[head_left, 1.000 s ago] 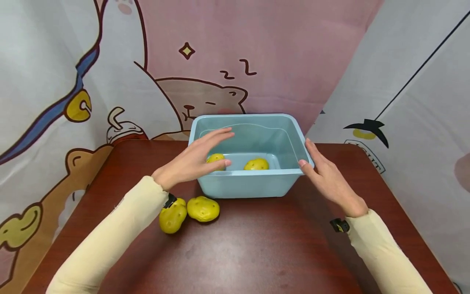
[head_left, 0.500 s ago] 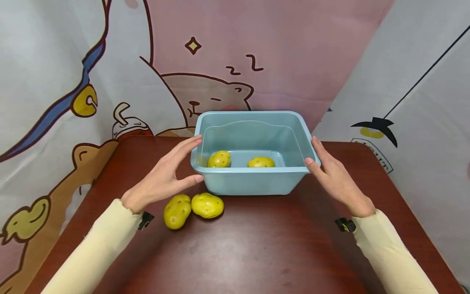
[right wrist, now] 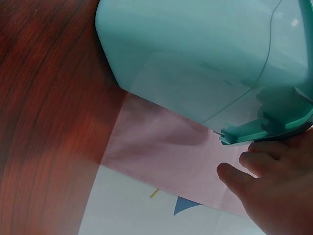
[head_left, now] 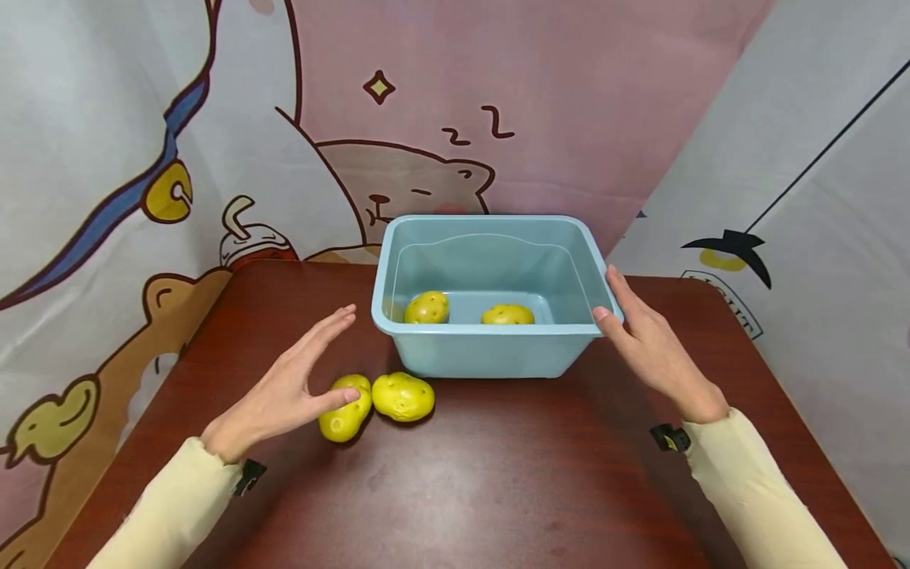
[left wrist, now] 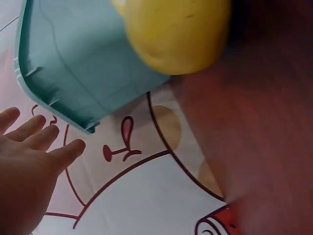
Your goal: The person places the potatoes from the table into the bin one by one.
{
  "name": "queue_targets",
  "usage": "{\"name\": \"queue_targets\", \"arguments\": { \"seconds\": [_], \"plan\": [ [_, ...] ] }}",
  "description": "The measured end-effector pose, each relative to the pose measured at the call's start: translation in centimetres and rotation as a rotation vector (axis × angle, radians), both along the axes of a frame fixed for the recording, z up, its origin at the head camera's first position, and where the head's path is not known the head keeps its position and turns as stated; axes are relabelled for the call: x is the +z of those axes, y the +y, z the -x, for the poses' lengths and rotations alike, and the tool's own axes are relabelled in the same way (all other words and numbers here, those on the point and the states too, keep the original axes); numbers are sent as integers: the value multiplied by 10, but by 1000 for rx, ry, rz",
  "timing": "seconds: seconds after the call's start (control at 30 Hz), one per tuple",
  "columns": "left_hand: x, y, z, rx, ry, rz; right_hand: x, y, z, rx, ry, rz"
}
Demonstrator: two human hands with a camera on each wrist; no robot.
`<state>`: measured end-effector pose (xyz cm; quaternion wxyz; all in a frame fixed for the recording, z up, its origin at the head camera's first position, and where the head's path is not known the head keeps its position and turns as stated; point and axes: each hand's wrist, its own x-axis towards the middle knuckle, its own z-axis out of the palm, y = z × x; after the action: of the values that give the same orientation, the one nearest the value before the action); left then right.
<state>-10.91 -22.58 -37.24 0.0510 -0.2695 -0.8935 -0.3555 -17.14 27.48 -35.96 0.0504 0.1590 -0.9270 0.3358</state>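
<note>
**A:** Where are the person's hands, taking the blue tub [head_left: 490, 348] as the reference?

**B:** The tub stands on a dark red wooden counter [head_left: 498, 482]. The right hand [head_left: 650, 348] rests against the tub's right rim, fingers straight, thumb on the near corner. The left hand [head_left: 287, 391] hovers left of the tub and in front of it, fingers [head_left: 334, 324] spread and straight, holding nothing. It is just above the left potato [head_left: 344, 407].

**A:** How many potatoes are there?

**B:** Four, all yellow with dark eyes. Two lie on the counter just in front of the tub's left corner, touching each other; the second [head_left: 403, 396] is the one nearer the tub. Two more sit inside the tub, one at the left [head_left: 426, 307] and one near the middle [head_left: 507, 314], apart from each other.

**A:** How would a potato likely handle?

**B:** Each looks firm, rounded and smooth, small enough for one hand. It would probably roll if nudged, so a wrap around its middle seems the surest hold. The tub appears to be stiff, thin plastic, likely light; its rolled rim offers a grip.
</note>
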Motion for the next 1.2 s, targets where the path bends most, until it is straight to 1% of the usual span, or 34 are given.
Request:
{"name": "queue_targets", "arguments": {
  "seconds": [0.13, 0.3, 0.43, 0.57, 0.67, 0.9, 1.07, 1.2],
  "plan": [
    [-9, -3, -6, 16, -32, 21, 0, 0, 0, 0, 2, 3],
    [-20, -6, -12, 24, -71, 62, 1, 1, 0, 10, 10, 11],
    [-28, -7, -15, 24, -89, 84, 2, 1, 0, 4, 5, 12],
    [-36, -8, -18, 18, -107, 85, 2, 1, 0, 6, -3, 13],
    [-40, -9, -17, 13, -127, 89, 2, 0, 0, 7, -8, 16],
    [-47, -14, -14, 4, -163, 138, 3, 0, 0, 4, -13, 14],
    [-52, -15, -11, -21, -174, 161, 2, 1, 0, 14, 3, 18],
    [-55, -13, -8, -39, -185, 173, 3, 0, 0, 9, -5, 17]
  ]
}}
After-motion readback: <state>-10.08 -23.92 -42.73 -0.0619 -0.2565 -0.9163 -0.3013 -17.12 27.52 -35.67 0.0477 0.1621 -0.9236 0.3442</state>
